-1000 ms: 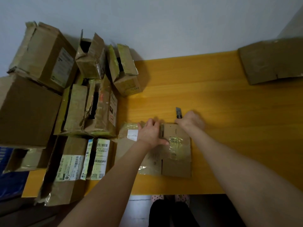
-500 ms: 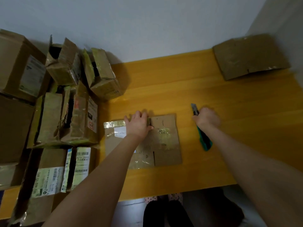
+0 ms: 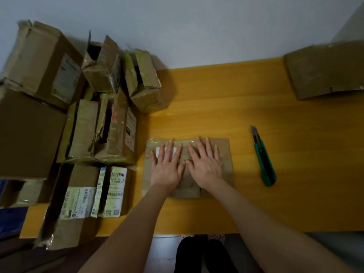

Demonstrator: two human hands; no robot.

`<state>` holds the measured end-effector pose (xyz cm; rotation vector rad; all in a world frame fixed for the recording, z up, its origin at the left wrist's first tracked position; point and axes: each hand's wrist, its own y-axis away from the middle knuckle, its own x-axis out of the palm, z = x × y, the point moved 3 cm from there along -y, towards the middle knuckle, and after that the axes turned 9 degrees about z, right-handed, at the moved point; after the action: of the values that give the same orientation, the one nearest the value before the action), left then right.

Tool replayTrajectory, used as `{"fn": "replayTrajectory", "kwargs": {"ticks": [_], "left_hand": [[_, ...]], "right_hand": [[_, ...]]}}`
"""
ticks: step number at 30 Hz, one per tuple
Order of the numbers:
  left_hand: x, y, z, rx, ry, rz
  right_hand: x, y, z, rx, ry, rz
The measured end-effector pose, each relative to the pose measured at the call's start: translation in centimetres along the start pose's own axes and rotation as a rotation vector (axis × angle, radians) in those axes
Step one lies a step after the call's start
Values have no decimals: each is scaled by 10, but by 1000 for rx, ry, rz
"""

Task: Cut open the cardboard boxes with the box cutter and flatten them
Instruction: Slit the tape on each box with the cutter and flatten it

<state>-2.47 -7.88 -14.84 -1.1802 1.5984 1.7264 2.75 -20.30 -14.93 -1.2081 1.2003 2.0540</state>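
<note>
Freed of the box cutter (image 3: 264,156), now lying on the surface (image 3: 216,95) just right of the flattened box (image 3: 225,150), the right hand (image 3: 204,164) joins the left hand (image 3: 167,166), both pressing it with straight fingers; left of it, many boxes (image 3: 88,125) stand unflattened.

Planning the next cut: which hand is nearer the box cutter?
Right. The right hand presses the flattened box, left of the box cutter; the left hand is farther left.
</note>
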Motion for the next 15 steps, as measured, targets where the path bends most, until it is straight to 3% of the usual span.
{"fn": "replayTrajectory", "kwargs": {"ticks": [15], "left_hand": [[26, -14, 11, 22, 8, -109]], "right_hand": [[27, -16, -2, 46, 114, -119]]}}
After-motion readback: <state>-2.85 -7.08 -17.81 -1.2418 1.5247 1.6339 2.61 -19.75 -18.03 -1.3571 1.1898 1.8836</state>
